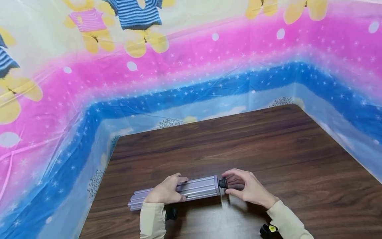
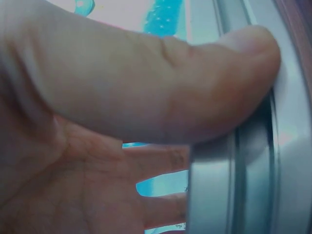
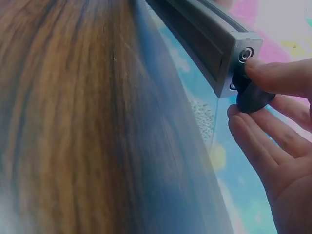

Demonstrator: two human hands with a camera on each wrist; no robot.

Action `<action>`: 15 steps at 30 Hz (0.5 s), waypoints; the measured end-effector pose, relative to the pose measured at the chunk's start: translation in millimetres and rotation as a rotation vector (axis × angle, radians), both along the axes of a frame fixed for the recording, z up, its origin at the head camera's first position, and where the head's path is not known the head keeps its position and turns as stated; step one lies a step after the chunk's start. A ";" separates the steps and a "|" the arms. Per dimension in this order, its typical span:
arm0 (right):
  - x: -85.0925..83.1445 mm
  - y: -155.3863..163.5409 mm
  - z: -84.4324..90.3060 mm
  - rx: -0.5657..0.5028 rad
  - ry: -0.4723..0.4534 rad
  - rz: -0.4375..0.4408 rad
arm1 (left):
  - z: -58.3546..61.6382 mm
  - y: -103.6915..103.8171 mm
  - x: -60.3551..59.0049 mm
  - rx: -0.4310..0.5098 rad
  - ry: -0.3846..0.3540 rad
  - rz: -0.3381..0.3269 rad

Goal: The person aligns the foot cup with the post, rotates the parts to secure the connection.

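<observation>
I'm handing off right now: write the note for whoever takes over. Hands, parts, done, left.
Left hand grips the aluminium rail mid-length, thumb over its top, on the wooden table.
Right hand pinches the black knob at the rail's right end face.
Done: knob is at the end face.
Left: whether it is seated cannot be told; check that first.

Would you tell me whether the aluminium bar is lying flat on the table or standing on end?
Lying flat: the aluminium bar stretches lengthwise along the table, left hand gripping it, right hand at its end knob.
</observation>
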State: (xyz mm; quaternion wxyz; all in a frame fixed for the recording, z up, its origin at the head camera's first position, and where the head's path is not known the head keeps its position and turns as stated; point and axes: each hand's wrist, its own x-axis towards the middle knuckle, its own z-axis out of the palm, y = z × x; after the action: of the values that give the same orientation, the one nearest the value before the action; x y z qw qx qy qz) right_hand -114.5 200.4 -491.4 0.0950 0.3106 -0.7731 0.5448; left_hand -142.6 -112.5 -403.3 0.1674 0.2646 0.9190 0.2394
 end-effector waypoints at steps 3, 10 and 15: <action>-1.3 -1.2 -0.3 0.019 -0.030 -0.035 | -0.9 0.4 0.4 0.005 -0.001 0.002; -2.2 -3.7 -0.7 0.054 -0.234 -0.107 | -0.6 3.6 0.3 -0.001 -0.002 0.016; -1.7 -7.1 2.4 0.080 -0.366 -0.132 | -0.5 5.9 -0.3 -0.014 -0.008 0.016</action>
State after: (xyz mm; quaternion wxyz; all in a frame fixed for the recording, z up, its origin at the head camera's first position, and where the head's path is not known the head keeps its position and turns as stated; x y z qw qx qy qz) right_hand -116.1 193.3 -488.9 -0.0243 0.1587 -0.8172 0.5535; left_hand -142.9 -106.6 -403.8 0.1711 0.2552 0.9220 0.2354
